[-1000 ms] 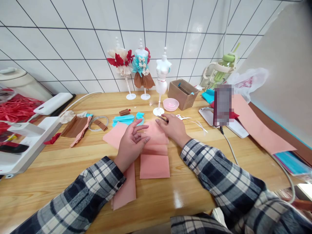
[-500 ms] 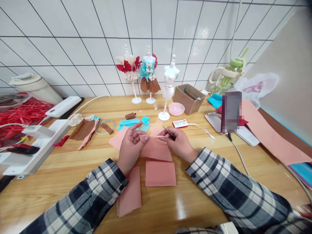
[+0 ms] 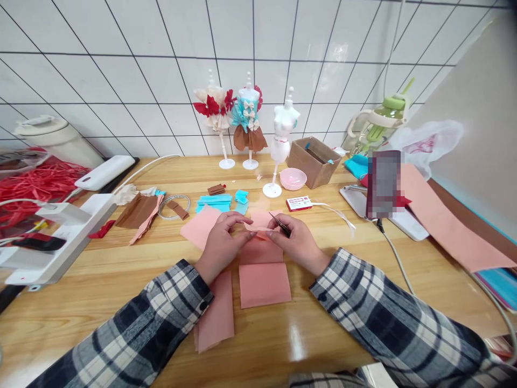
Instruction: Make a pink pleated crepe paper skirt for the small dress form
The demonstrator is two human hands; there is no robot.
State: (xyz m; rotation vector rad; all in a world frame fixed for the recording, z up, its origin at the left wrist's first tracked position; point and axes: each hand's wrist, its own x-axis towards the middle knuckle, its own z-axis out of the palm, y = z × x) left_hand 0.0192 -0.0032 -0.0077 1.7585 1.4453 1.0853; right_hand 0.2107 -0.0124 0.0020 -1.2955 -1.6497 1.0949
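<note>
Between my two hands is a piece of pink crepe paper (image 3: 259,228), its upper edge pinched thin. My left hand (image 3: 223,241) closes thumb and fingers on its left end. My right hand (image 3: 298,242) pinches the right end and also keeps a small dark tool with a pointed tip (image 3: 281,224) tucked in its fingers; whether it is scissors or tweezers I cannot tell. Directly below lies a creased pink paper piece (image 3: 265,285) on the table. Another folded pink stack (image 3: 215,318) rests under my left wrist, and a pale pink piece (image 3: 197,227) lies beyond the left hand.
Two dressed mini mannequins (image 3: 249,118) and a bare white one (image 3: 283,126) stand along the tiled wall. A pink bowl (image 3: 293,179), cardboard box (image 3: 313,161) and small red-white box (image 3: 299,202) sit behind my hands. At left is a power strip (image 3: 86,231); at right, a phone (image 3: 383,183).
The fingers of my left hand have curled in over the paper, and both hands have drawn slightly closer together. The dark tool stays in my right hand.
</note>
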